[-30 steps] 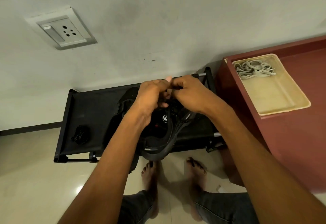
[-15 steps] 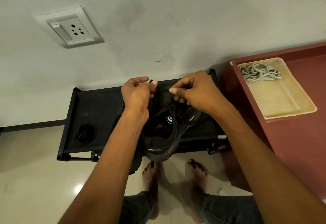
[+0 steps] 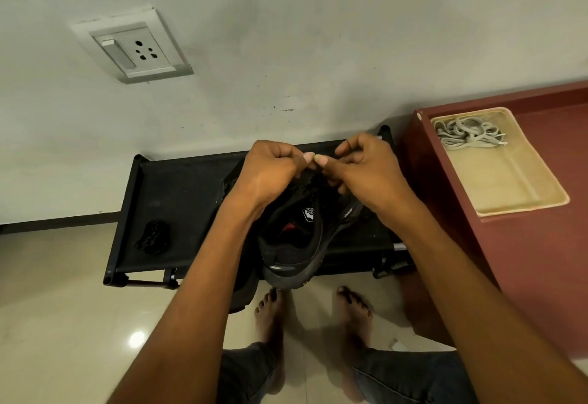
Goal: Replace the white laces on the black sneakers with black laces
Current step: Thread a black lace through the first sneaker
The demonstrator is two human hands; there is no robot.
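both hands (image 3: 313,170) over the sneaker (image 3: 299,238)

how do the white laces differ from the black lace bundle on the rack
Colour: the white laces are pale grey-white; the black bundle is black and hard to make out against the dark rack.
Place: the white laces lie in the far corner of a cream tray on the red cabinet; the black bundle sits on the rack's left end.
Shape: the white laces spread in loose loops; the black bundle is a tight clump.
Both lie untouched, apart from the hands.

Both forearms outstretched; left hand (image 3: 270,171) and right hand (image 3: 366,168) side by side, fingers curled, thumbtips almost touching
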